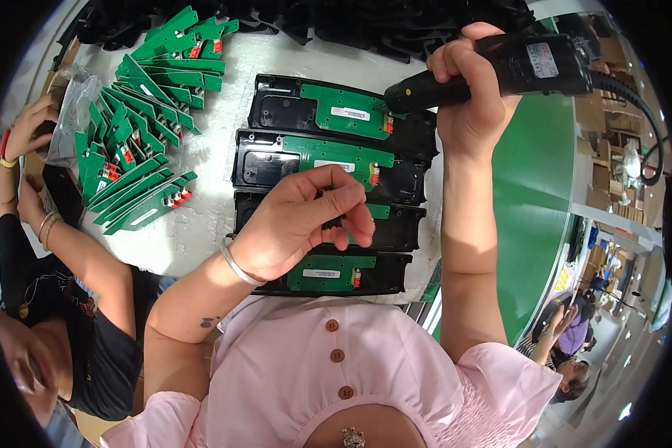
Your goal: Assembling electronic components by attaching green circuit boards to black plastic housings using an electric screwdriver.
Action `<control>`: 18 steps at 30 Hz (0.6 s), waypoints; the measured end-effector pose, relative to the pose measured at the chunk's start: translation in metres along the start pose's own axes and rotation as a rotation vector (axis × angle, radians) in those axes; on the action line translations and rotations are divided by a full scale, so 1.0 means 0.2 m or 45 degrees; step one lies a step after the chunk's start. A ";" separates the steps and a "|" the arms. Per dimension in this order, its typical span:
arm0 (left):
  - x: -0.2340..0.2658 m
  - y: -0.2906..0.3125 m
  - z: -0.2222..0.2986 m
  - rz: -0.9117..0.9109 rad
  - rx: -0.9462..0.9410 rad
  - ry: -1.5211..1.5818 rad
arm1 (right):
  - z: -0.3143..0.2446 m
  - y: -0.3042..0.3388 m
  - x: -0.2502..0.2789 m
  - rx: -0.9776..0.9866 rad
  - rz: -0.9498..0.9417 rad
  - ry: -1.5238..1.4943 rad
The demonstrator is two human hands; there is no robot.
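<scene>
My right hand [479,93] is wrapped round a black corded electric screwdriver [526,67]. Its tip points down at the right end of the green circuit board [343,112] in the farthest black plastic housing [272,116]. Fingers curled, my left hand [306,216] hovers above the middle housings and holds a small heap of tiny black pieces that look like screws [334,222]. Several such housings lie in a column, each with a green board inside. My left hand partly hides the third housing [403,228]. The nearest housing [392,275] lies close to my body.
Many loose green circuit boards [138,112] are piled at the left on the white work surface [216,160]. Black plastic parts [336,22] line the far edge. A green surface [533,187] extends at the right. A co-worker's hands [33,127] hold a clear plastic bag [71,112].
</scene>
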State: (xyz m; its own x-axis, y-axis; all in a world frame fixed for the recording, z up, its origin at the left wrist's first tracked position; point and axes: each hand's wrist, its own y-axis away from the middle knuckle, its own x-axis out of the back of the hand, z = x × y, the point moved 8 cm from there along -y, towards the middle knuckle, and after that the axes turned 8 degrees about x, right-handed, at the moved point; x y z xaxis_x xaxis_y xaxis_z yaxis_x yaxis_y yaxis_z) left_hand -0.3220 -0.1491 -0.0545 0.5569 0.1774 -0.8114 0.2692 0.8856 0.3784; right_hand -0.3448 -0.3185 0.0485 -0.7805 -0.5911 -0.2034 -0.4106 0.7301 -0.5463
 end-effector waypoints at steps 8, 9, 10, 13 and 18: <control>0.07 -0.04 0.02 0.131 -0.036 0.150 | 0.04 -0.05 -0.05 -0.021 -0.116 0.075; 0.07 -0.03 0.03 0.149 -0.015 0.164 | 0.06 -0.05 -0.06 -0.024 -0.120 0.052; 0.08 0.00 0.04 0.126 -0.044 0.177 | 0.06 -0.06 -0.11 0.021 -0.178 0.114; 0.08 0.10 0.06 0.174 -0.104 0.135 | 0.05 -0.06 -0.20 0.181 -0.286 0.345; -0.01 0.06 0.05 0.015 -0.411 0.163 | 0.06 -0.07 0.18 0.417 -0.422 0.870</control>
State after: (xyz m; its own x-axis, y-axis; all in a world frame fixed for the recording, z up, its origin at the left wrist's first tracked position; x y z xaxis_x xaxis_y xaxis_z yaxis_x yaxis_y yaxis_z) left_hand -0.3122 -0.1436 -0.0436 0.4500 0.2230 -0.8647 -0.0103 0.9695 0.2447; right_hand -0.3607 -0.3538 0.0388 -0.8009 -0.3421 0.4914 -0.5944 0.3549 -0.7216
